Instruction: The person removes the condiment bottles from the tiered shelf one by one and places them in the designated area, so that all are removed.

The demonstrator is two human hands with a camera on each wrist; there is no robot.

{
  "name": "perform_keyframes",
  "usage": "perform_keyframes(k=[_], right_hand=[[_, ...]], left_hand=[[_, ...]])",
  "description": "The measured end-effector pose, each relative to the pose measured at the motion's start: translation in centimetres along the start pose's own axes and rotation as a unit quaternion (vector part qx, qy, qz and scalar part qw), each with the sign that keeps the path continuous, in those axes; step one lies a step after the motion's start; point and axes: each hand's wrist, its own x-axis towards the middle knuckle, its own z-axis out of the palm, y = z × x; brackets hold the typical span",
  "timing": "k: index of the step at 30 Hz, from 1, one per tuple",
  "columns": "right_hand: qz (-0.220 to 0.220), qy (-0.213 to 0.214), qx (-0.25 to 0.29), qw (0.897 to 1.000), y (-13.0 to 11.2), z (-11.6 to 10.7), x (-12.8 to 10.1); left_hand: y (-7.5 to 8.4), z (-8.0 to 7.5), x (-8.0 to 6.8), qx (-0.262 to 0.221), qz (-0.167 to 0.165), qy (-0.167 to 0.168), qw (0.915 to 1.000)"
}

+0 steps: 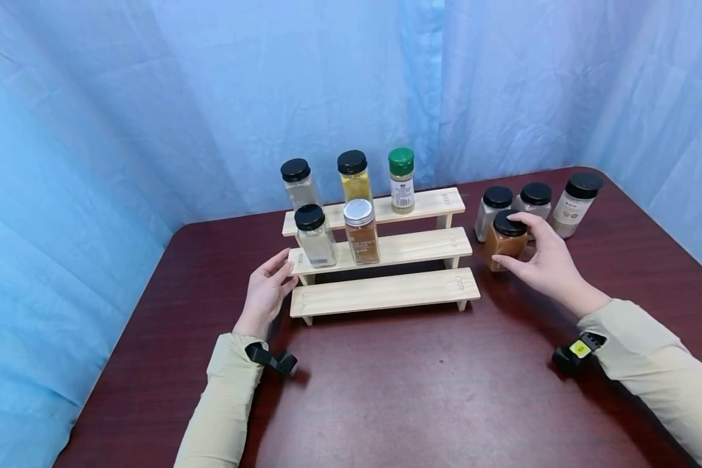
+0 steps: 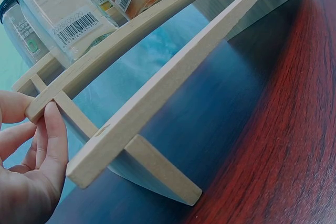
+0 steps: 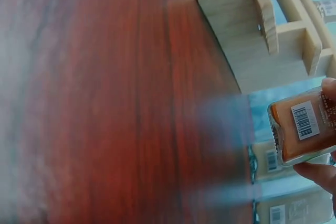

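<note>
My left hand (image 1: 266, 289) pinches the left end of the middle step of a three-tier wooden spice rack (image 1: 386, 292); the left wrist view shows thumb and finger on that step's corner. My right hand (image 1: 548, 263) grips a spice jar (image 1: 505, 246) of orange-brown powder by its black lid and side. In the right wrist view this jar (image 3: 304, 121) is tilted, its barcode label showing. On the middle step stand a black-lidded jar (image 1: 318, 244) of pale powder and a silver-lidded jar (image 1: 363, 240) of reddish-brown spice.
The top step carries a black-lidded grey jar (image 1: 301, 187), a yellow spice jar (image 1: 355, 182) and a green-capped jar (image 1: 402, 185). Behind the right hand stand two black-lidded jars (image 1: 485, 218) and a taller white-labelled jar (image 1: 570, 211) on the dark red table (image 1: 386, 390). Blue curtains (image 1: 304, 84) surround it.
</note>
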Motion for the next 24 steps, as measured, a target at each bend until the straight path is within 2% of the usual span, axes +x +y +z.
perform_keyframes(k=[17,24], right_hand=[[0.015,-0.039,-0.02,0.999,1.7,0.9,0.3],[0.024,-0.057,-0.01,0.998,1.9,0.9,0.4]], left_hand=[[0.0,0.1,0.0,0.004,0.007,0.001,1.0],[0.1,0.1,-0.2,0.001,0.004,0.0,1.0]])
